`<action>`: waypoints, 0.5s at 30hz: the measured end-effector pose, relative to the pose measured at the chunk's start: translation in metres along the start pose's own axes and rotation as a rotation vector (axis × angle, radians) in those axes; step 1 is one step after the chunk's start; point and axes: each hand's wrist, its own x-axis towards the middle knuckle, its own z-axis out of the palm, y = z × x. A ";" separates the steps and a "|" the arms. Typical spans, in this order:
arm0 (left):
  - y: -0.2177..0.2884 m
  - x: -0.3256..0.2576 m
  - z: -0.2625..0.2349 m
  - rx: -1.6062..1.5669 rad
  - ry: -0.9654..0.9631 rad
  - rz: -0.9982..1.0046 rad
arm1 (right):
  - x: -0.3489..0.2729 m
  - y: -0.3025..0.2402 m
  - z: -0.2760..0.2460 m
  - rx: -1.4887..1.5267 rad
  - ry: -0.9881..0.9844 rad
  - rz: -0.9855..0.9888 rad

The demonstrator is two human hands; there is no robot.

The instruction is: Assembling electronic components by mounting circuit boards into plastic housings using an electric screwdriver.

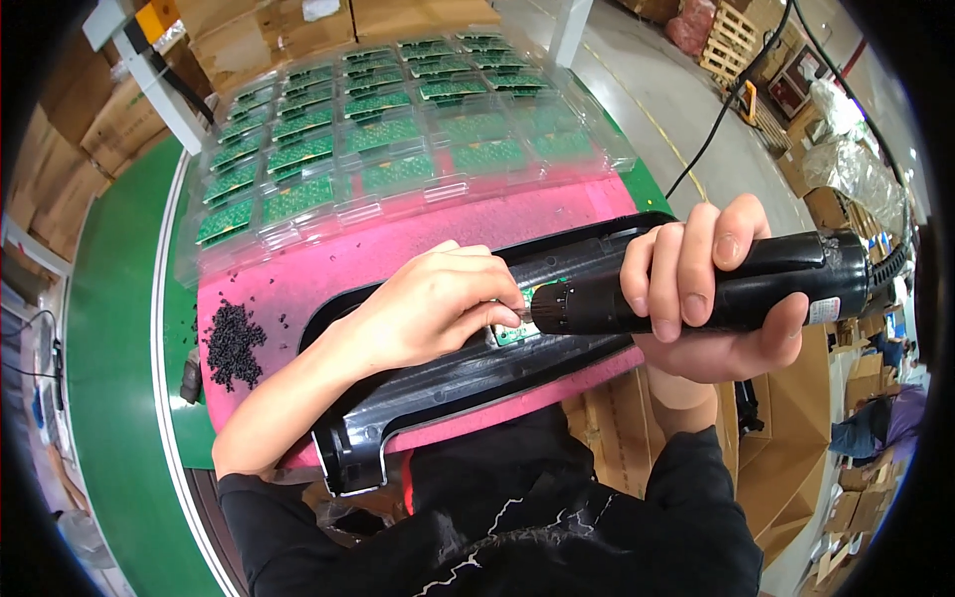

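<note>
My right hand (pixel 691 284) is wrapped round a black electric screwdriver (pixel 587 306), held nearly level with its bit pointing left. My left hand (pixel 428 308) has thumb and forefinger pinched together right at the bit's tip; whatever is between them is too small to make out. Under the fingertips, a small green circuit board (pixel 517 333) sits inside a long black plastic housing (pixel 428 398), partly hidden by the hand and the tool. The housing lies slantwise across a pink mat (pixel 284 274), its near left end reaching past the mat's edge.
Small black screws lie in a heap (pixel 234 346) at the mat's left. Behind the housing, clear plastic trays (pixel 398 202) hold rows of green circuit boards. A green tabletop (pixel 109 368) extends left. Cardboard boxes (pixel 259 40) stand at the back; a cable (pixel 888 267) trails from the screwdriver.
</note>
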 end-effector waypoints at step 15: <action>-0.005 0.001 -0.007 0.026 0.282 -0.112 | -0.009 -0.001 -0.046 -0.348 0.090 0.203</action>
